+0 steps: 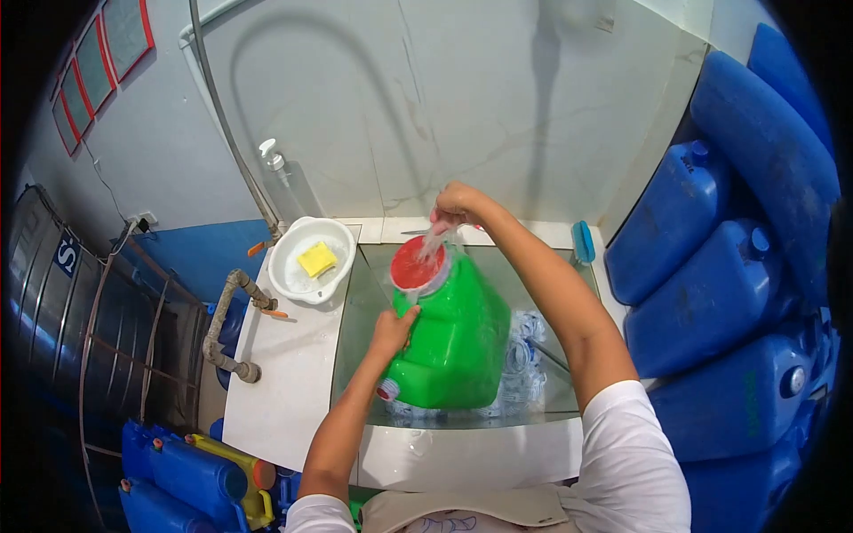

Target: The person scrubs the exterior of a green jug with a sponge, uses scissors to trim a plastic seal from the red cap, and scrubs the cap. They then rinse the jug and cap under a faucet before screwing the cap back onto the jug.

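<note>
A bright green plastic jug (pixel 462 346) is tilted over the sink, with a wide round red cap (pixel 418 263) at its upper end and a small white spout (pixel 388 389) low on its left side. My left hand (pixel 393 332) grips the jug just below the red cap. Above the cap, my right hand (pixel 456 206) is closed, its fingers curled downward. Water (pixel 433 245) streams and splashes between that hand and the cap. What the right fingers hold, if anything, is hidden; something pinkish shows by them.
Clear plastic pieces lie in the sink (pixel 364 355). To the left are a white basin (pixel 283 274) with a yellow sponge (pixel 317 259), a pump bottle (pixel 274 158) and a pipe (pixel 218 333). Blue jugs (pixel 711 293) are stacked right; a blue brush (pixel 583 242) sits at the sink's edge.
</note>
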The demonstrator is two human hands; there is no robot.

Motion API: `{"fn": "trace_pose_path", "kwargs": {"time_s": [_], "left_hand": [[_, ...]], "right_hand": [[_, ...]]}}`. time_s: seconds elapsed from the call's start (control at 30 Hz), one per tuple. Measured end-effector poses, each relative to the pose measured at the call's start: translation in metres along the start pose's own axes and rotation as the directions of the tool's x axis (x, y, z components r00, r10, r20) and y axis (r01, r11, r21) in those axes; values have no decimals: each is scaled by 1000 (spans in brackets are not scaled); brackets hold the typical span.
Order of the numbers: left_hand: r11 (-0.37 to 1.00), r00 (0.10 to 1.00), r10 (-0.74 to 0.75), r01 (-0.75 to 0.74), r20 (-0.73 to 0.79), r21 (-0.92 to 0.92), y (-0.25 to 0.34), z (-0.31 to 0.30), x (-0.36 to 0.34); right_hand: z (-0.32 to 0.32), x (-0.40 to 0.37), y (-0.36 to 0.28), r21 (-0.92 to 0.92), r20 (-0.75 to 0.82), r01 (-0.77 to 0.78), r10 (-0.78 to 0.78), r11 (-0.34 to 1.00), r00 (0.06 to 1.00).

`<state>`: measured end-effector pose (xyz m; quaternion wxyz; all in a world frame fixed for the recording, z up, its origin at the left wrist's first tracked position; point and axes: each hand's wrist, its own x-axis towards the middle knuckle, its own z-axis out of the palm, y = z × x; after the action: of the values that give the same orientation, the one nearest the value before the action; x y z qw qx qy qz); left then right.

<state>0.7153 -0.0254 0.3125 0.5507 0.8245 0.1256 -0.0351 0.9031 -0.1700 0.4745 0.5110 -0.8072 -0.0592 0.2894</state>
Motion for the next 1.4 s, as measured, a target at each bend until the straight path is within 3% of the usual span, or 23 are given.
{"fn": "trace_pose_path", "kwargs": {"time_s": [0.03,0.1,0.3,0.43,0.5,0.53,0.6,0.63,0.7,0.73,0.8,0.83,0.9,0.93,1.0,1.07,1.1,1.2,1.27,1.3,1.33,1.37,1.4], "left_hand": [[1000,1000,-3,3,6,2,-3,4,0],[961,988,-129,104,-83,-255,-8,13,-2],[891,960,-258,193,-108,-410,-13,15,-11],[917,956,-251,185,-149,-353,-17,17,-12],[995,989,-70,60,-132,-79,-17,10,-9],[995,989,-70,60,-132,-80,-14,6,-6],[974,999,39,-37,-6,224,-3,0,5],[975,999,38,-35,-7,220,0,-2,13],[804,884,426,-467,190,368,4,-5,31],[807,886,425,-464,187,366,9,-3,42],[592,857,486,-466,171,657,18,8,66],[595,858,485,-465,169,655,12,21,77],[528,691,715,-433,-107,730,14,44,93],[529,688,718,-436,-109,728,18,50,97],[462,593,804,-577,-44,674,25,58,103],[496,614,789,-647,11,579,28,59,107],[525,627,776,-703,70,479,29,59,109],[508,621,754,-757,211,411,54,52,91],[502,625,743,-757,239,418,65,58,76],[496,630,731,-755,264,428,68,61,69],[493,628,730,-757,269,429,69,62,59],[426,534,800,-826,273,369,69,63,48],[351,434,860,-884,266,308,68,62,36]], "right_hand": [[-1,5,2,-10,-7,11,-11,1000,1000],[-4,7,6,-19,-16,18,-19,1000,1000],[-4,1,9,-173,-26,47,-53,984,998],[-4,1,5,-244,-24,0,-6,970,1000],[-5,4,5,-296,9,-11,14,955,1000],[-5,5,5,-263,45,25,-14,964,999],[-6,9,6,-230,80,59,-42,971,996],[-6,12,6,-222,65,47,-34,974,997],[-4,18,7,-219,54,35,-24,975,998],[-4,19,9,-186,64,23,-12,982,998],[-5,16,8,-158,75,12,0,987,997],[-5,9,6,-129,65,3,6,992,998],[-4,5,6,-109,51,-2,8,994,999],[-4,9,10,-174,35,68,-62,982,997],[-4,9,11,-240,20,131,-130,962,991],[-1,2,7,-27,1,42,-42,999,999],[0,4,6,-23,0,42,-42,999,999],[0,5,6,-132,-36,52,-57,990,998],[2,-4,10,145,-41,136,-131,980,991],[-1,4,26,149,-44,137,-132,979,990],[-8,21,54,-172,12,329,-332,929,943],[-13,26,74,-458,129,490,-490,742,862],[-8,-10,78,-511,98,446,-465,735,880]]}}
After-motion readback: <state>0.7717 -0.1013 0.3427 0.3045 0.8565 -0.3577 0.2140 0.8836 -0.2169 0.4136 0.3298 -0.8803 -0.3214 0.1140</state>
